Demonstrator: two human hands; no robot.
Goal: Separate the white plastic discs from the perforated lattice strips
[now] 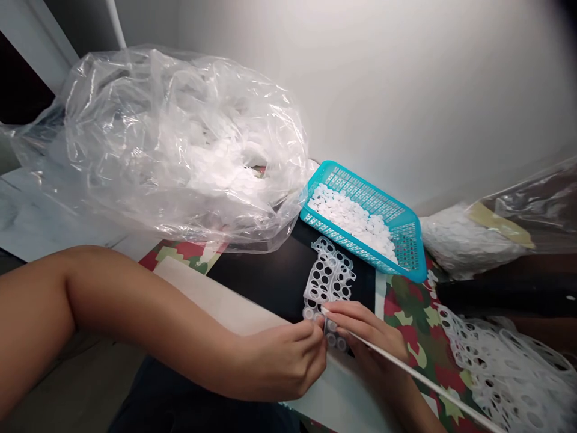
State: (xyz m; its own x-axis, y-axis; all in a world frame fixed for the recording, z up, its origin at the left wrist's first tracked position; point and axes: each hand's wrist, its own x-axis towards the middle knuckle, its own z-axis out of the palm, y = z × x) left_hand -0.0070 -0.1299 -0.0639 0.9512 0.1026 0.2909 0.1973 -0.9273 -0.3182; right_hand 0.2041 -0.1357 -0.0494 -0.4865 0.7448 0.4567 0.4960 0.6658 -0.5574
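Observation:
A perforated white plastic sheet (321,279) with rows of round holes lies on the black surface. At its near end, several round discs (332,341) still sit in the sheet. My left hand (288,359) is closed in a pinch at the left edge of this end, its fingertips hiding what lies between them. My right hand (367,331) grips the sheet from the right, with fingers bent over it. A thin white cord or rod (419,374) crosses over my right hand towards the lower right; whether the fingers hold it I cannot tell.
A blue basket (417,240) of small white discs stands behind the sheet. A large clear plastic bag (148,144) with white pieces fills the back left. At right lie a bag of white pieces (471,240) and a heap of punched-out sheets (518,373) on camouflage-patterned cloth (419,313).

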